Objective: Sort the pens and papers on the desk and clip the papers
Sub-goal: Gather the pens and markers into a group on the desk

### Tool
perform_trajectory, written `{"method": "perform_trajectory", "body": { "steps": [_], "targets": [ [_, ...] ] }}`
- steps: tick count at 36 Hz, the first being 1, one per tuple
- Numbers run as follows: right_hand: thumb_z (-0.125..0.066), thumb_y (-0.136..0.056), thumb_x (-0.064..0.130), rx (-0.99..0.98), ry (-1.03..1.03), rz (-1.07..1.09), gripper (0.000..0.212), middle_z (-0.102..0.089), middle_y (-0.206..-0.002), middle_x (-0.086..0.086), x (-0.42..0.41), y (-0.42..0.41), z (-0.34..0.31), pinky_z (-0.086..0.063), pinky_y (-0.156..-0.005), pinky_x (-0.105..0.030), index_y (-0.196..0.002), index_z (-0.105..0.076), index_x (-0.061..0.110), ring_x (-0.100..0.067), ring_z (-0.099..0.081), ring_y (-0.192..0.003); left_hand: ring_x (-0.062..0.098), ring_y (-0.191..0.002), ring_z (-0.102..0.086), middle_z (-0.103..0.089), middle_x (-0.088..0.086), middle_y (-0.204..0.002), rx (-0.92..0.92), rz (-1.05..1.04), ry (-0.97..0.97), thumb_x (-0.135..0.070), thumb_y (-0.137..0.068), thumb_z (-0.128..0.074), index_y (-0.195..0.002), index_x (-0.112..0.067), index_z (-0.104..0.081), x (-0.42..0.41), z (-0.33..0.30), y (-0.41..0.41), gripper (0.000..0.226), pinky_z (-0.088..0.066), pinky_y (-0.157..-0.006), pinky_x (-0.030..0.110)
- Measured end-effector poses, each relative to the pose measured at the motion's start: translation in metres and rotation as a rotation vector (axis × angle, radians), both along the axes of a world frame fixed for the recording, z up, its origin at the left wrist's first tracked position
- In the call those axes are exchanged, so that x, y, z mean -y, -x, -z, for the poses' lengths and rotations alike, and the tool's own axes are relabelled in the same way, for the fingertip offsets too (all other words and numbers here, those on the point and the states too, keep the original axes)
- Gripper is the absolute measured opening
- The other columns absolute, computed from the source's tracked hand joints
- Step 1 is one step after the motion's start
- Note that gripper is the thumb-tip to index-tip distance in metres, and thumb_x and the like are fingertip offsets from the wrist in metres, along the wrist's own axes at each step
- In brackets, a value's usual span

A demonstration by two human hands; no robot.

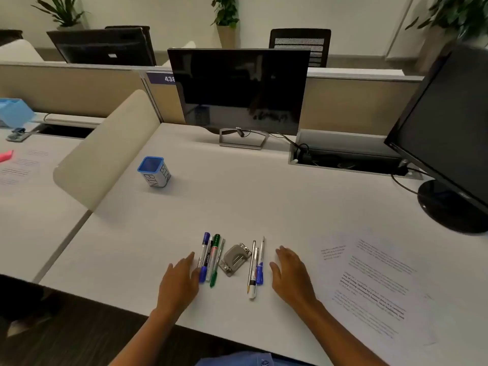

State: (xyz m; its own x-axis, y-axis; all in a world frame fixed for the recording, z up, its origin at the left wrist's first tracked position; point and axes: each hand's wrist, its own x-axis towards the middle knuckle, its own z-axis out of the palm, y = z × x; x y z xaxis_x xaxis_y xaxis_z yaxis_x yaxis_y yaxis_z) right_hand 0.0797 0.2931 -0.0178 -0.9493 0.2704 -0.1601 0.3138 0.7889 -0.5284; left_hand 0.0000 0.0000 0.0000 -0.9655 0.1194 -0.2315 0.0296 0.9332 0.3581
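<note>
A group of markers and pens (210,257), blue, white and green, lies side by side near the desk's front edge. A grey metal clip (234,259) lies just right of them. Three more pens (255,268) lie right of the clip. My left hand (182,280) rests flat on the desk, its fingertips touching the blue marker. My right hand (290,273) lies flat just right of the second pen group, apart from it. Both hands hold nothing. Printed papers (369,283) lie spread at the right. A blue-rimmed cup labelled BIN (155,171) stands farther back at the left.
A dark monitor (237,91) stands at the back centre, a second monitor (449,133) at the right on a round base (449,210). A cable tray (343,157) is open behind. A beige divider (105,154) separates the neighbouring desk with papers and a blue box (14,110).
</note>
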Motion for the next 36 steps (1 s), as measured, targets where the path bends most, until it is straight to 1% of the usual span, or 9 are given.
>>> {"method": "perform_trajectory", "body": {
  "steps": [3, 5, 9, 14, 23, 27, 30, 33, 36],
  "targets": [
    [-0.066, -0.099, 0.034, -0.053, 0.174, 0.097, 0.049, -0.059, -0.139, -0.006, 0.005, 0.009, -0.005, -0.051, -0.099, -0.022, -0.143, -0.057, 0.015, -0.019, -0.061, -0.124, 0.019, -0.107, -0.073, -0.077, -0.004, -0.122, -0.097, -0.045, -0.077, -0.032, -0.104, -0.057, -0.15, -0.023, -0.053, 0.0, -0.006, 0.007, 0.048, -0.057, -0.088, 0.03],
    [-0.07, -0.097, 0.03, -0.036, 0.251, 0.121, 0.048, -0.06, -0.135, -0.003, 0.01, 0.014, -0.007, -0.048, -0.095, -0.018, -0.141, -0.057, 0.015, -0.016, -0.06, -0.123, 0.015, -0.1, -0.074, -0.078, -0.006, -0.118, -0.093, -0.074, -0.097, -0.029, -0.101, -0.062, -0.146, -0.023, -0.057, -0.001, -0.009, 0.012, 0.045, -0.058, -0.079, 0.028],
    [-0.075, -0.094, 0.025, -0.014, 0.305, 0.099, 0.05, -0.06, -0.13, 0.001, 0.015, 0.021, -0.004, -0.05, -0.098, -0.022, -0.139, -0.057, 0.015, -0.015, -0.057, -0.122, 0.006, -0.084, -0.067, -0.077, -0.008, -0.11, -0.035, -0.12, -0.153, -0.031, -0.099, -0.066, -0.136, -0.023, -0.063, -0.004, -0.006, 0.02, 0.037, -0.052, -0.069, 0.022],
    [-0.079, -0.09, 0.029, -0.008, 0.278, 0.13, 0.055, -0.058, -0.127, 0.001, 0.02, 0.028, 0.0, -0.05, -0.092, -0.018, -0.138, -0.058, 0.015, -0.013, -0.058, -0.114, 0.01, -0.088, -0.068, -0.07, -0.008, -0.109, 0.006, -0.113, -0.196, -0.037, -0.098, -0.068, -0.136, -0.022, -0.062, -0.008, 0.006, 0.034, 0.041, -0.053, -0.074, 0.025],
    [-0.082, -0.088, 0.026, 0.021, 0.192, 0.221, 0.057, -0.055, -0.129, -0.001, 0.026, 0.042, 0.004, -0.056, -0.096, -0.024, -0.138, -0.058, 0.015, -0.015, -0.058, -0.117, 0.008, -0.09, -0.061, -0.062, -0.013, -0.104, 0.045, -0.042, -0.257, -0.034, -0.096, -0.07, -0.137, -0.021, -0.061, -0.008, 0.018, 0.069, 0.044, -0.044, -0.074, 0.021],
    [-0.081, -0.089, 0.025, 0.022, 0.175, 0.249, 0.053, -0.055, -0.126, -0.001, 0.014, 0.039, -0.004, -0.055, -0.096, -0.028, -0.136, -0.06, 0.015, -0.018, -0.057, -0.116, 0.001, -0.079, -0.058, -0.06, -0.014, -0.105, 0.028, -0.018, -0.307, -0.032, -0.095, -0.072, -0.136, -0.023, -0.061, -0.022, 0.01, 0.073, 0.043, -0.037, -0.063, 0.009],
    [-0.08, -0.089, 0.024, 0.056, 0.153, 0.305, 0.05, -0.055, -0.125, -0.002, 0.046, 0.04, 0.003, -0.053, -0.09, -0.024, -0.135, -0.061, 0.014, -0.02, -0.058, -0.116, 0.005, -0.087, -0.06, -0.06, -0.013, -0.106, 0.108, 0.038, -0.301, -0.031, -0.094, -0.074, -0.135, -0.024, -0.061, 0.008, 0.024, 0.087, 0.043, -0.039, -0.068, 0.013],
    [-0.079, -0.089, 0.025, 0.061, 0.115, 0.319, 0.048, -0.055, -0.122, -0.002, 0.04, 0.037, 0.001, -0.051, -0.068, -0.013, -0.133, -0.062, 0.014, -0.016, -0.058, -0.106, 0.007, -0.09, -0.059, -0.061, -0.012, -0.105, 0.113, 0.057, -0.316, -0.028, -0.093, -0.075, -0.133, -0.025, -0.062, 0.002, 0.02, 0.087, 0.042, -0.037, -0.066, 0.012],
    [-0.078, -0.09, 0.025, 0.097, 0.049, 0.317, 0.041, -0.058, -0.122, -0.003, 0.043, 0.041, -0.003, -0.049, -0.075, -0.018, -0.127, -0.065, 0.013, -0.019, -0.062, -0.104, 0.008, -0.09, -0.058, -0.061, -0.011, -0.103, 0.122, 0.057, -0.322, -0.027, -0.091, -0.077, -0.133, -0.024, -0.061, 0.002, 0.02, 0.091, 0.045, -0.037, -0.066, 0.014]
  ]
}}
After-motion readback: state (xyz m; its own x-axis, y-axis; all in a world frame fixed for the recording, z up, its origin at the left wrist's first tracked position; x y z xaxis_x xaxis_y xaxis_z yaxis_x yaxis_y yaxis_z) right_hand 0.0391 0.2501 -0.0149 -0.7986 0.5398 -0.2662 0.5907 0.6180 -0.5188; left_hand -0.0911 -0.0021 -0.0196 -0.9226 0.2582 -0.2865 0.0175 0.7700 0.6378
